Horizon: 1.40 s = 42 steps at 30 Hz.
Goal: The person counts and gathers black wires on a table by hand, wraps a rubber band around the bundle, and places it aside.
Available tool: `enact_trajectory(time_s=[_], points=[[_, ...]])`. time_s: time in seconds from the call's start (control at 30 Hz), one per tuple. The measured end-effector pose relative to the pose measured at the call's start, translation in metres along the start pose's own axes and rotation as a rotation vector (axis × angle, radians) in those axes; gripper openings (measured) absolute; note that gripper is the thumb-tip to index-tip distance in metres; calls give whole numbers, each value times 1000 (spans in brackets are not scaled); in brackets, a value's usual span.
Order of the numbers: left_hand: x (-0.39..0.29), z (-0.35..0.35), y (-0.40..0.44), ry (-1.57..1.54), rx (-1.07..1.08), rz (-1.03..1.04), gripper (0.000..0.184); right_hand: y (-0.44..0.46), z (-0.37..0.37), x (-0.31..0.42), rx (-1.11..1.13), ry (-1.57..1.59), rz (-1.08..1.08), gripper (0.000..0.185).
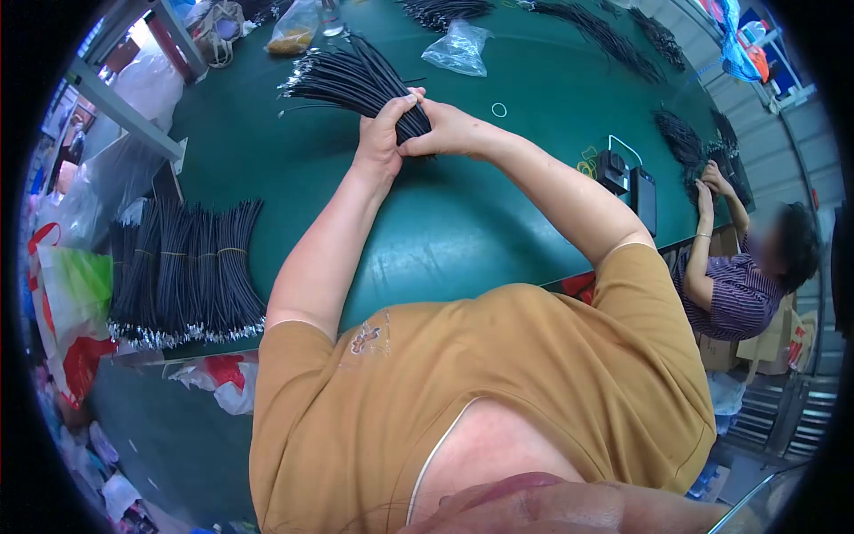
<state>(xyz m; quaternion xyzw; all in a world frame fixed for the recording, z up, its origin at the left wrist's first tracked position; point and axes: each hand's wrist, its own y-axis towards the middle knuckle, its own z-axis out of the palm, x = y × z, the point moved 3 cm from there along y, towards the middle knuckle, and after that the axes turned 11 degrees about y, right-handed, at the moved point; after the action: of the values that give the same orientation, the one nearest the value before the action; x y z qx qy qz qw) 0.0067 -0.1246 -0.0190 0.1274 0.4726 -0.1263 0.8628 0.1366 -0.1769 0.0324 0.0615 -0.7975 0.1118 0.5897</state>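
Note:
Both my hands are wrapped round a thick bundle of black cables (pixel 356 78) above the green table. My left hand (pixel 382 138) grips its lower part from the left side. My right hand (pixel 436 126) closes on it from the right, with the fingers meeting near the left thumb. Silvery connector ends fan out at the bundle's upper left. The lower end of the bundle is mostly hidden behind my hands. A pale rubber band (pixel 499 109) lies on the table to the right of my hands.
Tied cable bundles (pixel 187 267) lie at the table's left edge. A phone (pixel 643 200), a black charger (pixel 612 171) and yellow rubber bands (pixel 586 165) are at right. A clear plastic bag (pixel 457 48) lies beyond. A co-worker (pixel 743 276) handles cables at the right edge.

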Motion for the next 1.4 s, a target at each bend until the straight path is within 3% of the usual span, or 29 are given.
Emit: enact_trajectory(time_s=[0.3,0.4,0.47,0.6,0.67,0.73,0.83,0.93,1.0,1.03,1.2,1.4], points=[[5,6,-7,95,-46,30,18,6,10,-17,-201,-280,-102,65],[1,6,-11,114,-80,51,18,3,14,-10,-225,-79,-50,60],[0,6,-11,158,-81,63,19,2,14,-9,-162,3,138,53],[3,8,-10,187,-73,45,18,0,14,-21,-134,173,65,39],[3,5,-10,201,-65,28,16,0,14,-25,42,410,71,27],[6,3,-12,238,-58,-152,16,0,11,-30,64,407,112,24],[8,11,-13,180,-25,-86,17,-6,6,-31,67,383,183,22],[1,15,-10,-99,124,-88,46,-17,0,-41,77,431,245,21],[-4,12,-3,-313,218,-187,47,-27,0,-45,149,542,327,20],[-6,8,-2,-325,209,-200,57,-31,3,-47,170,596,351,21],[1,2,-1,-223,168,-158,55,-35,21,-49,162,672,378,25],[-5,2,-1,-187,156,-185,60,-32,25,-48,119,661,346,16]])
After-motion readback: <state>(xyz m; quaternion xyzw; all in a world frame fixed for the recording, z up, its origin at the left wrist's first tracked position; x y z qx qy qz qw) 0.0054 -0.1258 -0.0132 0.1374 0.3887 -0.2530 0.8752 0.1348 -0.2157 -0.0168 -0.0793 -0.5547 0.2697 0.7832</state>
